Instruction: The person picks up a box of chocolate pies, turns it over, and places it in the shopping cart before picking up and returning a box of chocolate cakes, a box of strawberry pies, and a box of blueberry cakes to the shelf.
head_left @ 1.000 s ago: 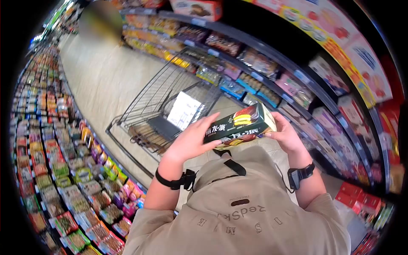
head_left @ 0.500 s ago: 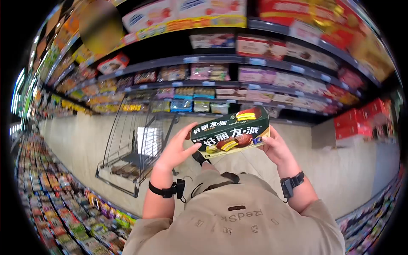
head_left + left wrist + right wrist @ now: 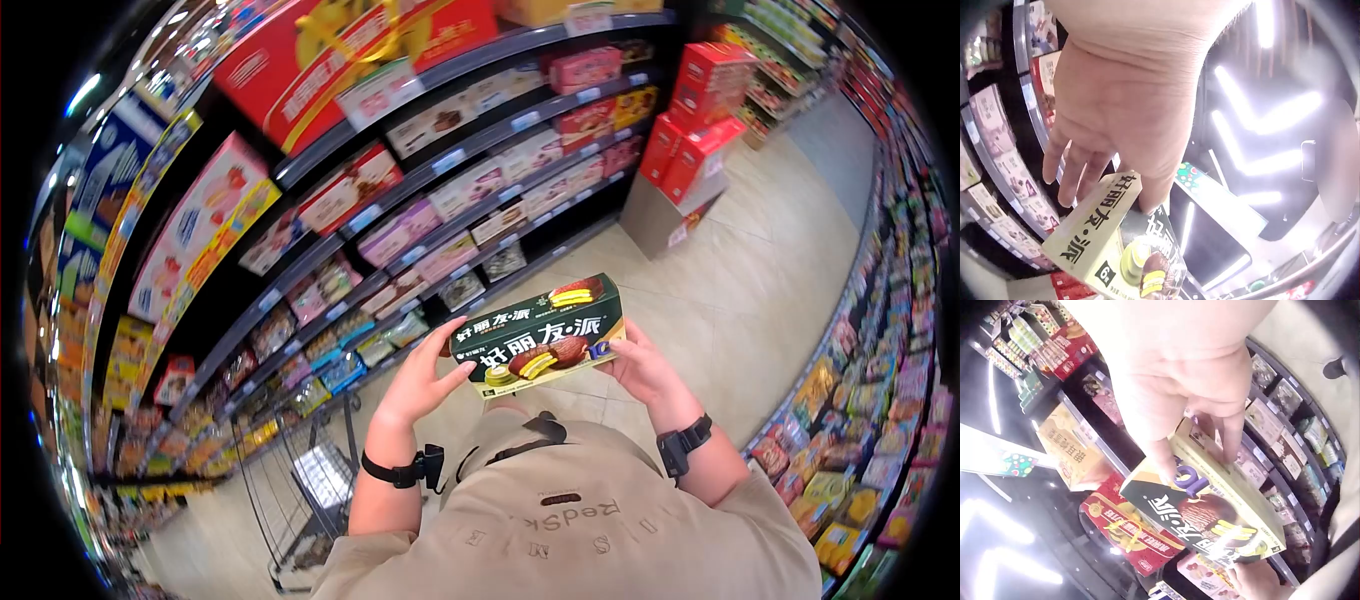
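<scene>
A dark green box of chocolate pies is held up in front of the person's chest, its printed front facing the head camera. My left hand grips the box's left end, thumb on the front and fingers behind. My right hand grips the right end. The left wrist view shows the box from its pale side, under my left hand. In the right wrist view my right hand pinches the box at its end.
Shelves of boxed snacks run along the left and top. A wire shopping cart stands at the lower left. Red boxes are stacked on a display at the aisle's end. More snack packs line the right side; beige floor lies between.
The view has swung round: the shelves now fill the left and top, and the cart has slid to the lower left. Both hands keep holding the box, which stays centred.
</scene>
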